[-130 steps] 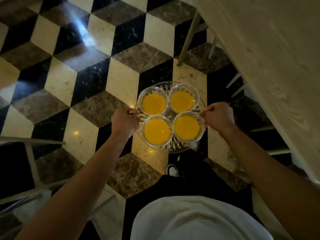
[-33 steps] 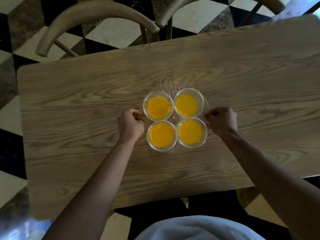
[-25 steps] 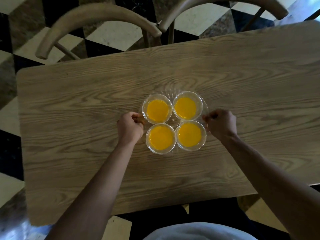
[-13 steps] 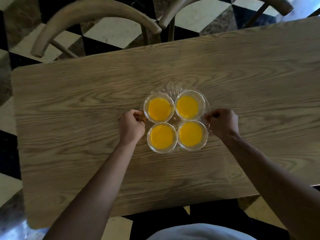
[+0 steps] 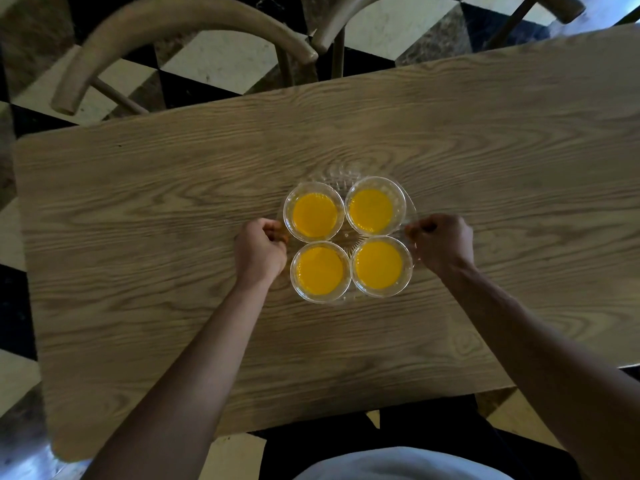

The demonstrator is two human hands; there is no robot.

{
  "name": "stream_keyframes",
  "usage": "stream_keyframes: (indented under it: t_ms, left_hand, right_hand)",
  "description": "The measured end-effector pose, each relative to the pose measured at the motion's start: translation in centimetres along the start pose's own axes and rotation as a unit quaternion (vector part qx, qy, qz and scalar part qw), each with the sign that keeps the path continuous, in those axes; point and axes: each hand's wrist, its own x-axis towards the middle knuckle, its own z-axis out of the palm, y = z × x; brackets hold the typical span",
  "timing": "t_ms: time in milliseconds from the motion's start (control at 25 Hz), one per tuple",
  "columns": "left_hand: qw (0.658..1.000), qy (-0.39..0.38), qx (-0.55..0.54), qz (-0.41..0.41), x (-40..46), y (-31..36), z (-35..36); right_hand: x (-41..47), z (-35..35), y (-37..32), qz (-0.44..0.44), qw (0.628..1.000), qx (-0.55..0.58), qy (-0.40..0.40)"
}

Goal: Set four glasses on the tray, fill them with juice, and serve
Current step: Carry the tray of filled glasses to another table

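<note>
Both hands, left (image 5: 260, 252) and right (image 5: 441, 242), keep their curled grip on the clear tray's (image 5: 341, 174) edges; the tray with four full glasses (image 5: 314, 212) (carried over floor seconds ago) now sits mid-bench (image 5: 138, 209), so serving looks nearly done.

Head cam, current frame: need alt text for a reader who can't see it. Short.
Seen from above, a person's left hand and right hand grip opposite edges of a clear tray bearing four glasses of orange juice, grouped two by two over a wooden table. Two curved chair backs stand beyond the table on a checkered floor.
</note>
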Motion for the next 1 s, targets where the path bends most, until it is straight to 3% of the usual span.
stream_keyframes:
  t_ms: [640,1000]
  left_hand:
    - [1.000,0.007,-0.004,0.007,0.1,-0.7,0.4]
    - [0.996,0.028,0.031,0.078,-1.5,-1.7,-1.5]
  right_hand:
    - [0.3,-0.5,0.7,0.009,0.999,0.030,-0.022]
    - [-1.1,-1.9,1.3,-0.040,0.998,0.017,-0.035]
